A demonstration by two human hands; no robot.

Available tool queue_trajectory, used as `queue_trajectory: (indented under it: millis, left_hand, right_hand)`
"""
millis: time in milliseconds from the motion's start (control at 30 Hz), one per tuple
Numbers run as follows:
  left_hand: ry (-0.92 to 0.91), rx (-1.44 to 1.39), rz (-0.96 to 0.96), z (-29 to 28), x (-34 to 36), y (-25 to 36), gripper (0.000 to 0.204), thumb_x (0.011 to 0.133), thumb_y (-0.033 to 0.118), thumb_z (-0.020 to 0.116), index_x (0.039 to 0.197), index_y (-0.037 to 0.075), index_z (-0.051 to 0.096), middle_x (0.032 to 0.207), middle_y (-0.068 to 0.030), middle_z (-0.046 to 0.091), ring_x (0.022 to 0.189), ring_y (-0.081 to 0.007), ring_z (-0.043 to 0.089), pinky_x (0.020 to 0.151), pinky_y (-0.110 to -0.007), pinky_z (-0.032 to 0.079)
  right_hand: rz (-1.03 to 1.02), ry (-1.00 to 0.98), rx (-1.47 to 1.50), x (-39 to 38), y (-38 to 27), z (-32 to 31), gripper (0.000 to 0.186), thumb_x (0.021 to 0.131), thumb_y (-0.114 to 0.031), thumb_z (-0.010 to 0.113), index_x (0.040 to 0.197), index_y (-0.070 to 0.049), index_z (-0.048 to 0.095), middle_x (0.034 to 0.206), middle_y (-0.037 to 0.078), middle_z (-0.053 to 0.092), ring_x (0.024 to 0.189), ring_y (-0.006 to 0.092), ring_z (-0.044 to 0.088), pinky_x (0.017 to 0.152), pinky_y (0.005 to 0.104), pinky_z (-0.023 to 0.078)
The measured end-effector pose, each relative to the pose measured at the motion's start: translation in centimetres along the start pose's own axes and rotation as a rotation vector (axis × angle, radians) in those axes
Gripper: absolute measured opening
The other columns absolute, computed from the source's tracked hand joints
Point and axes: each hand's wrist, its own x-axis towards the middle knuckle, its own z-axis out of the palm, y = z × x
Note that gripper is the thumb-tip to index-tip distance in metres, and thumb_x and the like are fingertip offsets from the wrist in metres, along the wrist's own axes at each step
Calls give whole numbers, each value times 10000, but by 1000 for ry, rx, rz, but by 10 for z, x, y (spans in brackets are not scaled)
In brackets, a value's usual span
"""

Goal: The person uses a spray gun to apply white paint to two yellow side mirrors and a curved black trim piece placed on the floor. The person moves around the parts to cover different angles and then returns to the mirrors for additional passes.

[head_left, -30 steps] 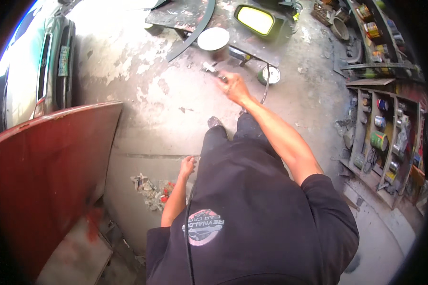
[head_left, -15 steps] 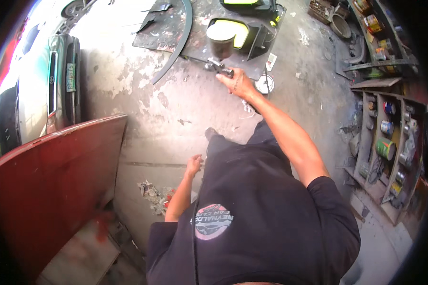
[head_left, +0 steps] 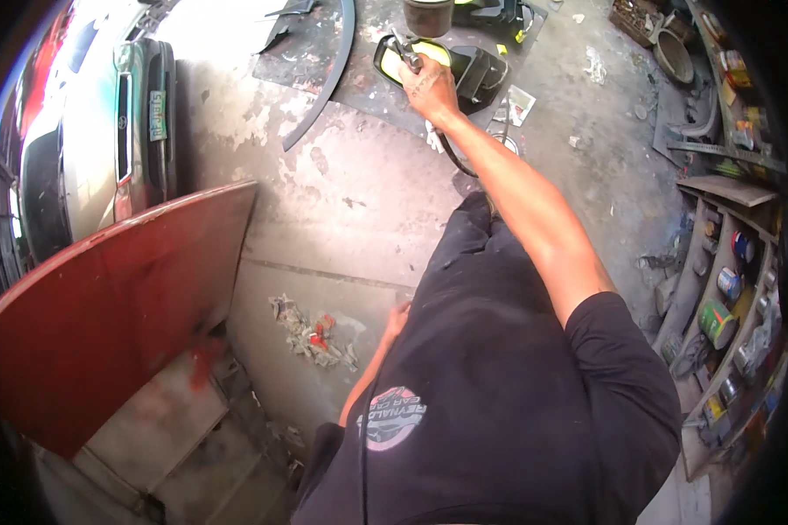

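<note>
In my right hand is a spray gun with a dark cup on top, my fingers wrapped round its handle. A black hose hangs from below that hand. The gun is over a black and bright yellow car side mirror, hiding part of it; I cannot tell whether they touch. A second yellow-and-black mirror lies farther off, cut by the upper edge. My left hand hangs low beside my dark trousers, which hide part of its fingers.
Under the mirrors lies a dark paint-spotted board, with a curved dark trim strip across it. A red panel stands at left, before a parked car. Crumpled paper litters the floor. Shelves with cans line the right.
My right hand has moved up and forward with the spray gun, now over the nearer mirror. My left hand has shifted right, closer against my leg. The whole view has shifted slightly.
</note>
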Motion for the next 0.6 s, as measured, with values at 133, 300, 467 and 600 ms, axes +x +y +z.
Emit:
queue_trajectory:
  millis: [133,300,467,600]
  left_hand:
    - [-57,110,66,13,11,58,412,1003,239,556,1281,-54,637,1179,-187,710,1082,-259,657,975,-372,493]
    - [3,8,101,4,59,140,402,1040,195,469,1352,-35,572,1192,-183,689,1023,-278,694,844,-405,569]
    - [-85,-267,58,-5,63,176,411,1058,205,440,1402,1,535,1188,-192,683,967,-282,700,765,-404,593]
    - [-35,-154,10,9,55,173,411,1050,193,449,1413,19,530,1187,-197,682,942,-288,697,760,-409,597]
  right_hand:
    - [29,-162,51,-7,18,-5,366,897,-333,637,1076,-16,673,821,239,703,839,452,686,781,495,531]
    - [112,-440,151,-13,-3,-32,373,885,-283,667,1093,26,651,648,107,612,526,168,605,569,365,524]
    - [39,-303,102,32,4,-25,403,892,-366,667,928,35,672,697,75,667,507,155,607,503,336,507]
    - [11,-86,74,84,6,-31,364,909,-351,657,853,8,659,617,67,615,511,150,614,537,348,514]
